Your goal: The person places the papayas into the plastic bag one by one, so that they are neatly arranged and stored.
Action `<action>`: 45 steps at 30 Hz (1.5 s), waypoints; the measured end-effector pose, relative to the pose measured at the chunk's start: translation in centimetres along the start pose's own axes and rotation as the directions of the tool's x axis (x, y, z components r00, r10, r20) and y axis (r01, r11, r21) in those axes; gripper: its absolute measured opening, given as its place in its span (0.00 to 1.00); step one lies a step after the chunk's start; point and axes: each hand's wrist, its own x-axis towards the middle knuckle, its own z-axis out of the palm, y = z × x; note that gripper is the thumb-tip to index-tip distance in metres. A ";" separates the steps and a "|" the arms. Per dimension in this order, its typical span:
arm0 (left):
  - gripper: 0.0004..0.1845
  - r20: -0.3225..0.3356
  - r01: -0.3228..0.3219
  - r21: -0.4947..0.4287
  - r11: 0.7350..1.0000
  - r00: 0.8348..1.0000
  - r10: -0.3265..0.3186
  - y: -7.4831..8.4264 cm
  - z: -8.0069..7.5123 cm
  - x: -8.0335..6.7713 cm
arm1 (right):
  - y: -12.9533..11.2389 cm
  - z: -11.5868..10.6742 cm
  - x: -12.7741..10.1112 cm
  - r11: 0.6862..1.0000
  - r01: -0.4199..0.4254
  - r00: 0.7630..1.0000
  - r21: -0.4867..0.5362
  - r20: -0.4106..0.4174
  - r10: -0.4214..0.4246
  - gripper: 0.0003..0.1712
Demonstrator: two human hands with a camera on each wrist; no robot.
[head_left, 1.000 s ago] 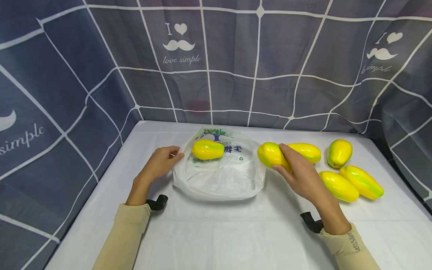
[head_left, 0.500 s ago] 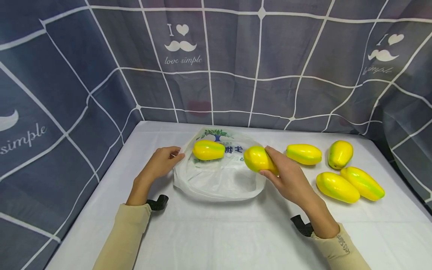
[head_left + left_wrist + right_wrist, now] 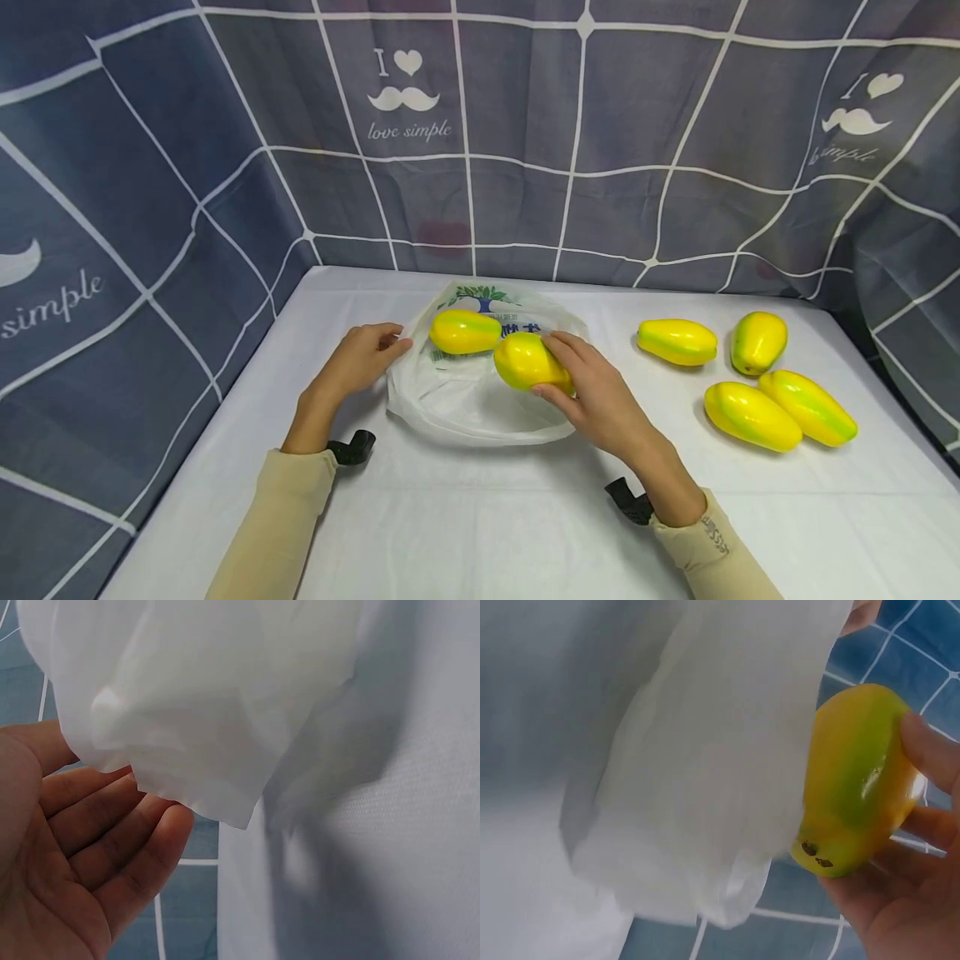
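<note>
The right hand (image 3: 596, 396) grips a yellow fruit (image 3: 525, 362) over the open mouth of a white plastic bag (image 3: 450, 412), and this placement over the bag seems to be what the coming move turns on. The fruit's long axis runs roughly from left to right, its rounded end pointing left and slightly away from the person, the other end toward the palm, so it lies nearly in line with the hand's reach. In the right wrist view the bag's wall covers a little of its edge; whether the two touch cannot be told.

A second fruit (image 3: 465, 332) lies inside the bag, on the far left, its long axis also crosswise. The held one is just right of it and nearer the person; any contact is unclear.

On the bag's left side, the left hand (image 3: 365, 358) appears to pinch the rim between thumb and fingers, and it is the nearer hand to the fruit inside. Four loose fruits (image 3: 753, 417) rest on the worktop (image 3: 465, 517), well apart to the right, nearer the right hand.
</note>
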 end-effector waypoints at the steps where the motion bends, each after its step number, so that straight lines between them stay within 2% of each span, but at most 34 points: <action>1: 0.26 -0.001 -0.002 0.002 1.000 1.000 0.002 0.0 0.0 0.0 | -0.2 0.2 0.2 1.000 0.004 1.000 0.009 -0.001 -0.004 0.37; 8: 0.26 -0.006 -0.012 0.006 1.000 1.000 0.012 0.1 0.0 0.0 | -1.5 1.5 1.1 0.999 0.033 0.999 0.023 0.011 -0.033 0.36; 17: 0.26 -0.003 0.005 0.014 1.000 1.000 -0.005 0.2 -0.1 0.0 | -2.6 1.9 2.6 0.998 0.024 0.999 0.059 0.033 -0.026 0.34; 22: 0.26 -0.004 -0.009 0.017 1.000 1.000 0.009 0.1 -0.2 -0.1 | -2.9 2.5 4.0 0.997 0.028 0.999 0.072 0.032 -0.031 0.35; 34: 0.26 -0.004 -0.031 0.007 1.000 1.000 0.031 0.0 0.0 0.0 | -3.2 5.3 6.6 0.996 -0.024 0.996 0.086 0.092 0.016 0.33; 40: 0.27 0.002 -0.018 0.008 1.000 1.000 0.018 0.2 0.1 0.0 | -3.0 6.6 6.8 0.995 -0.060 0.990 0.083 0.129 0.049 0.33; 45: 0.27 0.006 -0.011 0.010 1.000 1.000 0.011 0.3 0.1 0.0 | -2.8 7.4 6.9 0.995 -0.059 0.989 0.083 0.139 0.048 0.33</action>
